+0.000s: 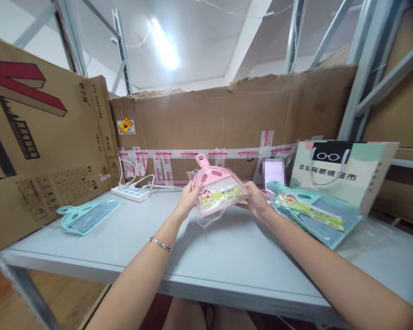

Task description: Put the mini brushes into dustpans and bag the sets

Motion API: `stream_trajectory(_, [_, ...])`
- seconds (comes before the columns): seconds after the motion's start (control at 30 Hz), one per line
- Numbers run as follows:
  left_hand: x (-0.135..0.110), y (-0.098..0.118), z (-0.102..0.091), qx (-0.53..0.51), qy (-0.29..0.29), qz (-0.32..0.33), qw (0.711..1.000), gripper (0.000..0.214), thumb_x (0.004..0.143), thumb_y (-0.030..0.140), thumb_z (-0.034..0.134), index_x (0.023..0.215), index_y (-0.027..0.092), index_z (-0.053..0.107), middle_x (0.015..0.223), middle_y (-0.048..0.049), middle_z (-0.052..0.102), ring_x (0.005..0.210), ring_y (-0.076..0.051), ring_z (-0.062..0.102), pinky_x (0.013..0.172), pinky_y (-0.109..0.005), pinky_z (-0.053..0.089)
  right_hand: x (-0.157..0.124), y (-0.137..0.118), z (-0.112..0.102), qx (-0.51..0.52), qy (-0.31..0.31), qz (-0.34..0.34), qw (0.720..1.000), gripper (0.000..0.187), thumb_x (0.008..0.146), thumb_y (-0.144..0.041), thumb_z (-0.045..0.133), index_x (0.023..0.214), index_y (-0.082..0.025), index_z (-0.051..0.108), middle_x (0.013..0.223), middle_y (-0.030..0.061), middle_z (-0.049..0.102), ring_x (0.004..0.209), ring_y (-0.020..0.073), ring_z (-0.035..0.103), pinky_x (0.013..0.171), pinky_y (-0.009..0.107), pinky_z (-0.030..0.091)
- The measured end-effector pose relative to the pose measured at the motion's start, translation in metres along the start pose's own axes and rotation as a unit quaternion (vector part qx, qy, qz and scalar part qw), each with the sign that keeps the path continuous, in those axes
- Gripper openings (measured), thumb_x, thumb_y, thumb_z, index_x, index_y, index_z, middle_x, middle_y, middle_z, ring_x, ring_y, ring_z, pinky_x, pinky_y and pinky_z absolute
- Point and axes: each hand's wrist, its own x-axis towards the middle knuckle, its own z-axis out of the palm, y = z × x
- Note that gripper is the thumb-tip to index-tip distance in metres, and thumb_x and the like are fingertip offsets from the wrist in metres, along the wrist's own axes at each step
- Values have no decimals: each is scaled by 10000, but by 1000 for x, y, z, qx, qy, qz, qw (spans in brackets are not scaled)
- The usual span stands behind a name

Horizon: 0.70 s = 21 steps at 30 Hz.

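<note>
I hold a pink mini dustpan-and-brush set (pixel 216 184) in a clear plastic bag above the grey table (pixel 206 266). My left hand (pixel 189 198) grips its left edge, fingers closed on the bag. On the opposite edge, my right hand (pixel 256 200) pinches the set. A yellow-green label runs across the front of the set. My left wrist wears a thin bracelet.
A teal dustpan set (pixel 87 215) lies at the table's left. A stack of teal sets (pixel 316 215) lies at the right, before a paper shopping bag (pixel 344 172). A white power strip (pixel 131 192) sits at the back. Cardboard walls (pixel 234 114) enclose the table.
</note>
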Motion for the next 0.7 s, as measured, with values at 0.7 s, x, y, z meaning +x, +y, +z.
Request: stream_trajectory(0.7, [-5, -4, 10, -121, -121, -128, 977, 537, 714, 650, 492, 1018, 213, 562, 898, -85, 665, 718, -211, 642, 637, -364, 523, 6, 20, 11, 104, 61, 9, 993, 410, 587, -12, 655, 746, -231, 347, 647, -51, 592, 577, 104, 604, 536, 214, 523])
